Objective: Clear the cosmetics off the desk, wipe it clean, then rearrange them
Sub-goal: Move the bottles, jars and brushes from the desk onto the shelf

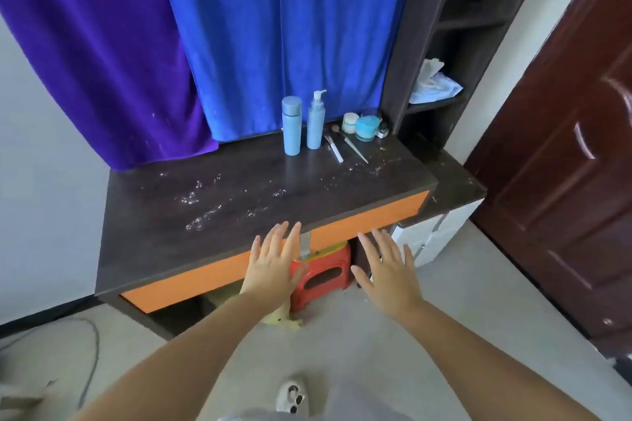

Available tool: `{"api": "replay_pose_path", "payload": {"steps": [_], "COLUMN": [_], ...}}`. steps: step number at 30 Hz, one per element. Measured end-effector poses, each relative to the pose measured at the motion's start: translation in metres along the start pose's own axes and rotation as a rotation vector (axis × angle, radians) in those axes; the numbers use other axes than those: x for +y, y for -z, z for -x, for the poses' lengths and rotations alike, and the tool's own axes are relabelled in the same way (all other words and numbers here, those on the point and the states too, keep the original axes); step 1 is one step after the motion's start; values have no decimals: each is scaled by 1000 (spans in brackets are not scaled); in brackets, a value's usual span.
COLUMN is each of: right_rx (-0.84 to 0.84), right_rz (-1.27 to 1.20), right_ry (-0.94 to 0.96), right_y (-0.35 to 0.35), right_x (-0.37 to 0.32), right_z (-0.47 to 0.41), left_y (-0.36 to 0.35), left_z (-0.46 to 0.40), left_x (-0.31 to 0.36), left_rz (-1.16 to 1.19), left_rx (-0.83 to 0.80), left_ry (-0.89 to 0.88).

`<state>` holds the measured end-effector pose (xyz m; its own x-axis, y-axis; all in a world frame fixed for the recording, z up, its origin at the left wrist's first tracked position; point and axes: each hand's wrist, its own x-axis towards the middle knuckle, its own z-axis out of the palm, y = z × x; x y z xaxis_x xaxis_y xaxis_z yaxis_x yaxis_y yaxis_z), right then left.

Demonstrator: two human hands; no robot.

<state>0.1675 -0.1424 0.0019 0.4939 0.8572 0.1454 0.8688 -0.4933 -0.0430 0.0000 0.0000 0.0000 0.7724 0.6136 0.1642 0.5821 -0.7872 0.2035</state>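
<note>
A dark desk (143, 243) with orange drawer fronts carries white dust across its top. At its back right stand a light blue capped bottle (292, 126), a blue pump bottle (316, 121), a small white jar (350, 123) and a teal jar (367, 128). Two makeup brushes (349, 146) lie in front of the jars. My left hand (273, 263) and my right hand (388, 270) hover in front of the desk's front edge, fingers spread, holding nothing.
A red plastic stool (323, 275) stands under the desk with a yellow cloth (284, 318) hanging beside it. Purple and blue cloths (273, 27) hang behind the desk. A dark shelf unit (455, 44) and a brown door (564, 147) stand at the right.
</note>
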Motion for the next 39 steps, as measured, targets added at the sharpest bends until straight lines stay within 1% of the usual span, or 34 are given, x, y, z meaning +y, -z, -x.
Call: {"api": "replay_pose_path", "payload": {"steps": [2, 4, 7, 9, 12, 14, 15, 18, 21, 24, 27, 31, 34, 36, 39], "right_rx": [-31, -63, -83, -138, -164, -147, -144, -180, -231, -247, -263, -290, -294, -269, -209], "right_rz": [-89, -109, -116, -129, -184, -272, -337, -620, -829, -903, -961, -983, -1004, -1033, -1063], "right_ry": [-34, -51, -9, -1, 33, 81, 96, 18, 22, 18, 18, 53, 24, -10, -13], "right_y": [5, 2, -8, -15, -28, -35, -38, -46, -62, -68, -73, -75, -69, -59, -38], "right_x": [2, 6, 12, 18, 25, 26, 26, 24, 19, 15, 14, 15, 16, 21, 34], "right_z": [-36, -75, -134, -171, -234, -275, -295, -348, -385, -400, -407, -414, -412, -406, -400], "left_y": [3, 8, 9, 5, -2, -7, -9, -17, -26, -32, -37, -37, -32, -25, -12], "left_z": [-34, -68, -115, -144, -191, -221, -235, -276, -311, -332, -338, -343, -341, -331, -323], "left_x": [-12, -24, -35, -39, -43, -43, -42, -40, -41, -40, -40, -47, -54, -52, -43], "left_rz": [54, 97, 143, 182, 274, 379, 444, 624, 759, 854, 923, 934, 891, 888, 902], "left_rx": [-5, 3, 12, 9, 31, 52, 61, 87, 162, 266, 293, 252, 212, 236, 259], "left_ry": [27, 72, 124, 169, 277, 373, 451, 682, 821, 851, 884, 886, 857, 836, 800]}}
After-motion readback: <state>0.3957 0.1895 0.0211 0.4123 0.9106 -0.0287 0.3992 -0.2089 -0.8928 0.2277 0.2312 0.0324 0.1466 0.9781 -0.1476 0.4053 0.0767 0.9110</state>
